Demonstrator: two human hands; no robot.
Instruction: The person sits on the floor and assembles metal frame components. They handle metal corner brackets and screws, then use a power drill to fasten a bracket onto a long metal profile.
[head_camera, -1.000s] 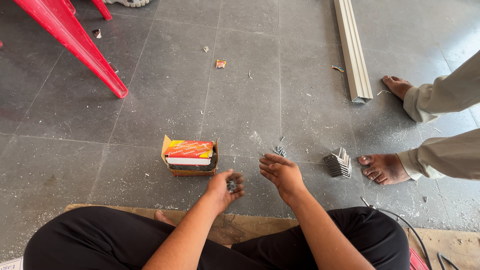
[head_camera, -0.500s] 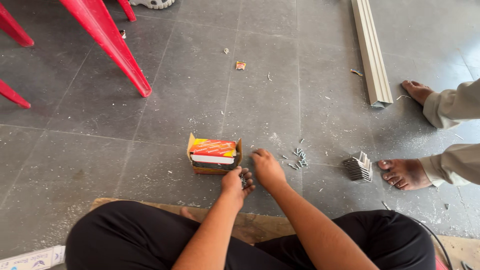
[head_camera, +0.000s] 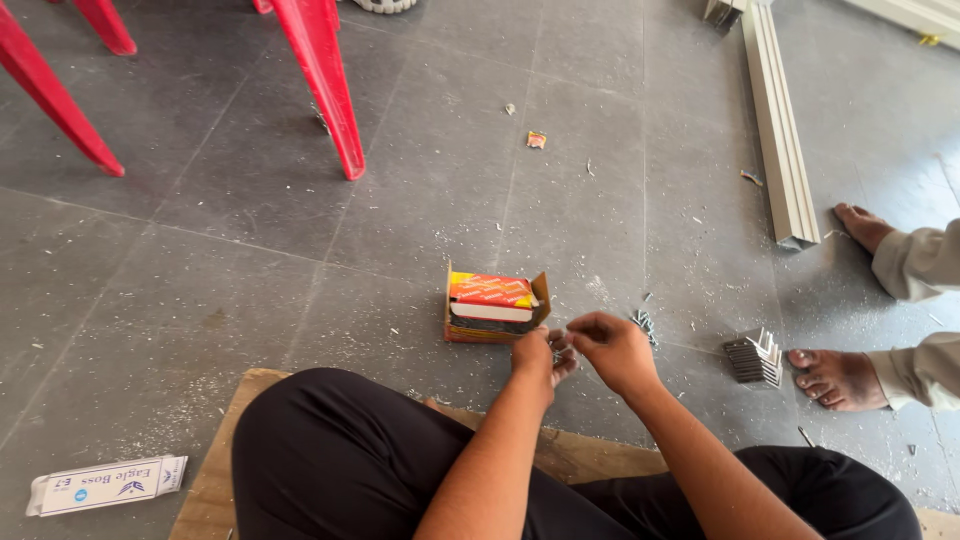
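I sit cross-legged on a wooden board on a grey tiled floor. My left hand (head_camera: 541, 358) is cupped around a small bunch of dark screws, just below an open cardboard box (head_camera: 495, 306) with an orange and white lid. My right hand (head_camera: 612, 346) is right beside it, fingertips pinched at the screws in the left hand. A small heap of loose screws (head_camera: 643, 322) lies on the floor just right of my right hand.
A stack of grey metal corner brackets (head_camera: 755, 356) lies next to another person's bare foot (head_camera: 838, 378); a second foot (head_camera: 862, 226) is further back. A long pale metal profile (head_camera: 778, 120) lies beyond. Red chair legs (head_camera: 325, 85) stand at upper left. A flat white packet (head_camera: 105, 484) lies at lower left.
The camera view has shifted, so everything sits further right and lower in the frame. My two hands have come together near the box, the right fingertips now at the screws in the left hand.
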